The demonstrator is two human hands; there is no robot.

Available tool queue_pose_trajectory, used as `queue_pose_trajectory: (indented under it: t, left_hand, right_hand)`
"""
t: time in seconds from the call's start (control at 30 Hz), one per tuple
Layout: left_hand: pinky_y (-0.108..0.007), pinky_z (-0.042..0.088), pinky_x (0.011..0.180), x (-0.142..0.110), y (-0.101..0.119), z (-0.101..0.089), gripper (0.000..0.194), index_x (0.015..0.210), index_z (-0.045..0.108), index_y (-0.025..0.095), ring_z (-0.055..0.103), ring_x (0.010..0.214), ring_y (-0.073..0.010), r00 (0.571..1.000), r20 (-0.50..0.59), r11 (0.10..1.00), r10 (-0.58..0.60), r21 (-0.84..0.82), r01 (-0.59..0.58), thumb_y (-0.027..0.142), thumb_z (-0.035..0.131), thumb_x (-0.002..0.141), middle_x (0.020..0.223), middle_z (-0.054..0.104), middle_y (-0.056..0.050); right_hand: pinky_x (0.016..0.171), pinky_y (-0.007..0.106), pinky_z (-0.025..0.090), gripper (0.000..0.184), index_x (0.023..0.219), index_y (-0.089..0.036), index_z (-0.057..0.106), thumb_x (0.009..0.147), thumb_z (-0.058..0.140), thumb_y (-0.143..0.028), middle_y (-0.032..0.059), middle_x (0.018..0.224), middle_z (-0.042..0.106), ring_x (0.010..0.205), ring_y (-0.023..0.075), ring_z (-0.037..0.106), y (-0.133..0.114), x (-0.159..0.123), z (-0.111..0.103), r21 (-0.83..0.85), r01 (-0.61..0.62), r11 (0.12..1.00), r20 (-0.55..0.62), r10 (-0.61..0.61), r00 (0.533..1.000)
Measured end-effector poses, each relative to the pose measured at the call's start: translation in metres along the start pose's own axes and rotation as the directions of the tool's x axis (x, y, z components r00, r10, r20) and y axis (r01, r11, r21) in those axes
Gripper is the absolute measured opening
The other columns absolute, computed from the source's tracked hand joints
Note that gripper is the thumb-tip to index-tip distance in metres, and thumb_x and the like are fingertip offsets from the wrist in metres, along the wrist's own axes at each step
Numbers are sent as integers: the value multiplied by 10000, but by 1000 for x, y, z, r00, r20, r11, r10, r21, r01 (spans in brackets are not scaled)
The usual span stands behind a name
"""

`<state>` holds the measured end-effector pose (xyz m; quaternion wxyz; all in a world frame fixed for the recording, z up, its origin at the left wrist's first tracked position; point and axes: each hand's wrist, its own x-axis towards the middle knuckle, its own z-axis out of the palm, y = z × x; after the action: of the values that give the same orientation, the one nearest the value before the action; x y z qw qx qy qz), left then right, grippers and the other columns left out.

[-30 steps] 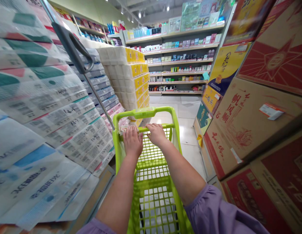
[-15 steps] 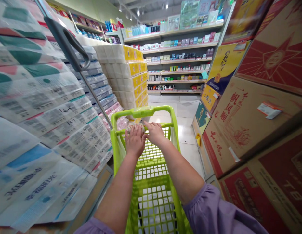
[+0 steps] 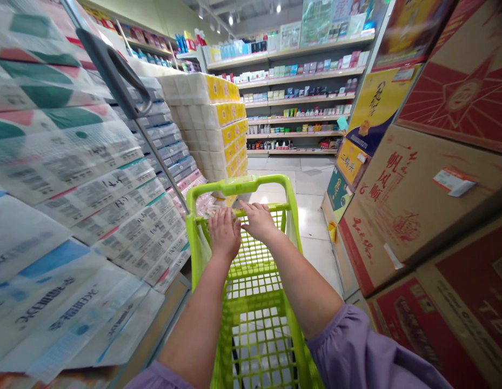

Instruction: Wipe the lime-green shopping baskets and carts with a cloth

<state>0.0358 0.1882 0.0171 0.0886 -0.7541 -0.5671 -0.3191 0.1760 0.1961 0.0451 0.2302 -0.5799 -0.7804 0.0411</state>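
A lime-green plastic shopping cart [image 3: 254, 302] stands in front of me in a narrow aisle. My left hand [image 3: 224, 233] and my right hand [image 3: 256, 219] lie side by side, palms down, on the crossbar [image 3: 281, 207] near the cart's far end. A small pale cloth-like thing [image 3: 218, 212] shows under the fingertips of my left hand, which press on it. My right hand's fingers are closed over the bar. Purple sleeves cover my upper arms.
Stacked packs of tissue paper [image 3: 72, 178] fill the left side, with a grey-handled pole [image 3: 125, 86] leaning across them. Toilet-roll bales with yellow labels [image 3: 218, 124] stand ahead left. Red and brown cartons [image 3: 429, 178] wall the right. Tiled floor [image 3: 311, 189] leads to shelves of bottles.
My left hand has slid right along the crossbar from the cart's left corner to beside my right hand, taking the pale thing with it. The view shifted slightly.
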Motion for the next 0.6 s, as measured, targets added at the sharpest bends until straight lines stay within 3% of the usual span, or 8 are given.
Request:
queue_pose_trajectory:
  t: [0.1,0.2,0.27,0.37,0.47,0.53,0.6]
  left_hand:
    - [-532,198,1161,0,1,0,530,1392,431,162,346,1380,-274,994,53,995,98,-30,-96,423,276,958,1442,466,-115]
    - [-574,191,1148,0,-3,2,540,1376,446,121,313,1394,-318,998,-37,998,-60,-1,60,415,270,957,1446,450,-157]
    - [-580,211,1140,0,-6,4,550,1360,454,92,300,1398,-332,992,-74,994,-104,-29,102,418,280,953,1436,448,-191]
    - [-536,261,1141,-1,-7,6,574,1409,369,123,340,1384,-292,999,-18,983,28,-183,-31,455,315,945,1425,461,-181]
    - [-459,375,1090,-2,-3,5,652,1482,164,154,405,1345,-249,993,-2,908,114,-405,-105,488,323,945,1450,419,-184]
    - [-421,418,1053,-2,-1,3,653,1481,108,159,440,1315,-230,992,-42,861,122,-493,-127,490,303,953,1452,396,-199]
    - [-424,408,1059,-2,-1,-1,614,1451,178,155,440,1305,-228,986,-109,859,129,-484,-166,497,293,954,1422,408,-202]
  right_hand:
    - [1065,416,257,706,1462,-180,324,822,613,-254,91,1391,513,1266,262,410,0,0,-2,0,-1,1000,5,1,1000]
    - [1079,420,250,723,1458,-186,334,804,634,-258,83,1410,495,1279,265,397,0,0,-4,7,-7,1000,19,7,1000]
    - [1086,432,245,738,1461,-192,329,796,642,-264,87,1414,490,1287,267,391,-2,-1,-4,14,-11,1000,27,11,1000]
    - [1105,436,232,772,1500,-181,231,823,591,-265,103,1464,425,1335,253,346,-6,-1,-1,49,16,999,-4,-16,1000]
    - [1141,424,186,765,1522,-169,134,861,511,-256,88,1533,312,1405,227,248,-11,-1,6,99,116,988,-46,-112,993]
    - [1149,423,182,717,1514,-169,180,872,491,-241,84,1520,340,1401,225,260,-12,0,9,120,163,979,-44,-159,986]
    - [1129,402,238,632,1470,-180,311,868,499,-211,89,1444,455,1338,221,363,-12,2,11,141,172,975,-44,-168,985]
